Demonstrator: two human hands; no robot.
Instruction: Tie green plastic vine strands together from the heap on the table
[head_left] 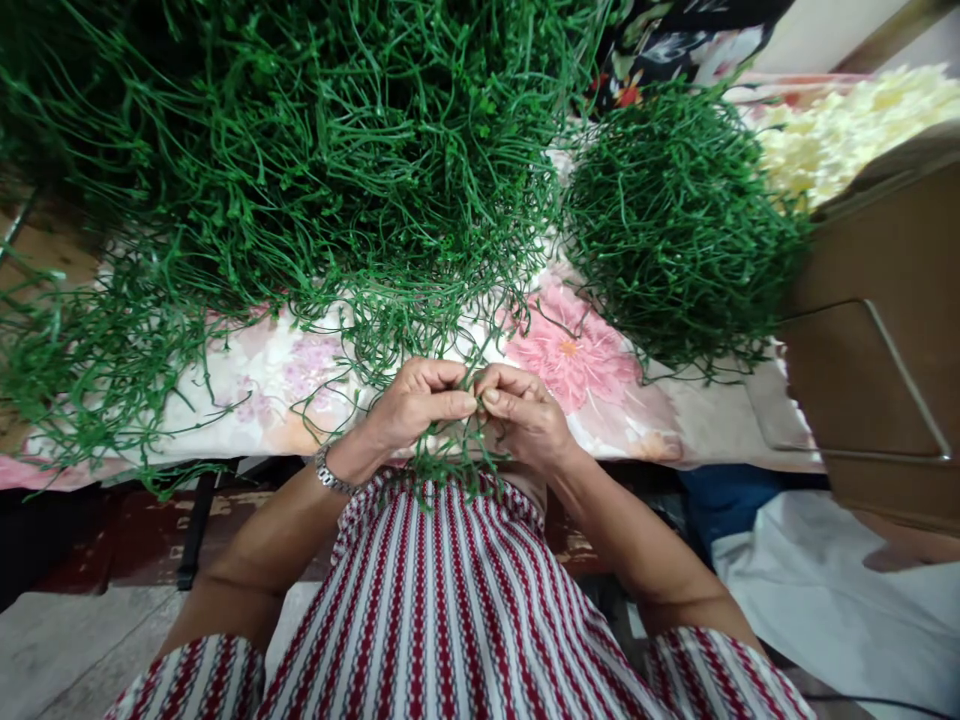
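Observation:
Both hands meet at the near edge of a table with a floral cloth (570, 345). My left hand (424, 400), with a metal watch at the wrist, pinches thin green stems (454, 465) between thumb and fingers. Close against it, my right hand (521, 405) pinches the same stems. Their loose ends hang below the fingers, over the striped clothing. Just beyond the hands lies a large heap of green stems (337, 150). To the right of that is a smaller rounded pile (682, 220) of the same kind.
Looser green strands (97, 370) spread over the table's left end. A brown cardboard box (892, 300) stands at the right, with pale yellow pieces (862, 130) behind it. A dark floral item (682, 50) is at the back. White cloth (825, 590) lies low at the right.

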